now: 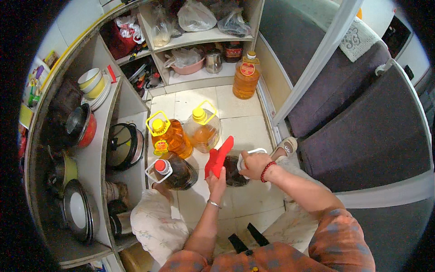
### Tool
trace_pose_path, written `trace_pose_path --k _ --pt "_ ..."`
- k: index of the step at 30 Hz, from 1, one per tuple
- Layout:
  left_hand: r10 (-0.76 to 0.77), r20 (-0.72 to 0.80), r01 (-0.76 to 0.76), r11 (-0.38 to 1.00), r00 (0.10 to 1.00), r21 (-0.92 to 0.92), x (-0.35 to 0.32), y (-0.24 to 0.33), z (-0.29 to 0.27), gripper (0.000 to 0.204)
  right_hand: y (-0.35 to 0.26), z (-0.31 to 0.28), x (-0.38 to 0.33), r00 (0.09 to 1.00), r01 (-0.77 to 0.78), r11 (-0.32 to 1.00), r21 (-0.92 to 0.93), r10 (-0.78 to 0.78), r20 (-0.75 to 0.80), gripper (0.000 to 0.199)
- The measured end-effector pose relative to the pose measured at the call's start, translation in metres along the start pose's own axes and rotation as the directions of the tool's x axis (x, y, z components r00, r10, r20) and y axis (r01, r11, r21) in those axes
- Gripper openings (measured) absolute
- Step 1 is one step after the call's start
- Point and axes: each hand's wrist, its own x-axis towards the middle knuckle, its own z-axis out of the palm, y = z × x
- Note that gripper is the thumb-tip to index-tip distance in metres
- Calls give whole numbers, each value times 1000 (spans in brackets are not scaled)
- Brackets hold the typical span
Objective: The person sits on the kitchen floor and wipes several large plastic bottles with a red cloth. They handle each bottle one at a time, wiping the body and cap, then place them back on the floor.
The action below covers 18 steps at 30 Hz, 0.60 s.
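My left hand (216, 180) is closed round a bright red, folded cloth (219, 158), one end of which sticks up. Close by on the right, my right hand (256, 165) grips the top of a jug of dark liquid (234, 174) by its white handle. The jug is upright and partly hidden behind both hands. To the left stand a dark jug with a red cap (174, 170), a full jug of orange oil (174, 138) with a yellow cap, and a partly filled clear oil jug (203, 131), also yellow-capped. Neither hand touches these three.
Shelving on the left holds bowls (93, 84), a red pot (84, 129) and stacked plates (79, 211). At the back are a pink basin (188, 65) and a metal pitcher (213, 61). Another oil jug (246, 77) stands by the sliding door frame (317, 59). My knees flank the jugs.
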Motion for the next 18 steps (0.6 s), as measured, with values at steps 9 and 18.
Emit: trace_pose_path --k 9,18 --pt "251 -62 -255 965 966 -61 -14 10 20 49 16 30 14 866 224 965 137 -133 -482 33" --pt "31 -88 -74 837 996 -542 19 -46 20 50 0 20 31 857 377 908 183 -267 -441 18"
